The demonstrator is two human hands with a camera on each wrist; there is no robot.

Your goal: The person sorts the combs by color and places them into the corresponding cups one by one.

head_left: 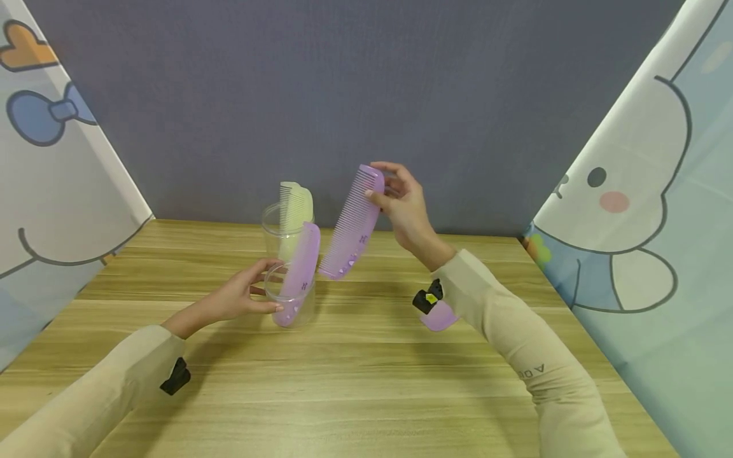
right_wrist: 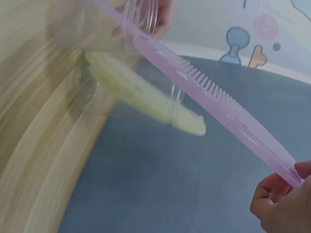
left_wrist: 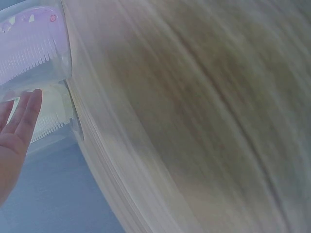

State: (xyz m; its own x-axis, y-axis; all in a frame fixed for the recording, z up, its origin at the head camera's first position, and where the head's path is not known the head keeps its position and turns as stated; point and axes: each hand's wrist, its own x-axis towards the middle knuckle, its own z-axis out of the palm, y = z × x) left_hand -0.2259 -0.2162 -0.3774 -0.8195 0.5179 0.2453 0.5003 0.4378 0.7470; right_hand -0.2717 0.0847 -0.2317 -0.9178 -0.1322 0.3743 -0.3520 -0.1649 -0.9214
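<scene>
My left hand (head_left: 243, 294) holds the front clear cup (head_left: 307, 312), thumb on the near side and fingers behind it. A purple comb (head_left: 310, 245) stands tilted in that cup, its upper end above the rim. Just behind, a second clear cup (head_left: 271, 240) contains a pale yellow comb (head_left: 298, 203). My right hand (head_left: 411, 213) pinches another purple comb (head_left: 357, 219) by its upper end, in the air right of the cups. This comb slants down leftward, its lower tip close to the front cup; whether they touch I cannot tell.
Part of one more purple comb (head_left: 439, 318) lies on the wooden table (head_left: 355, 394), mostly hidden under my right wrist. A dark grey panel (head_left: 366, 89) rises behind the table. Cartoon-printed panels (head_left: 635, 254) flank both sides.
</scene>
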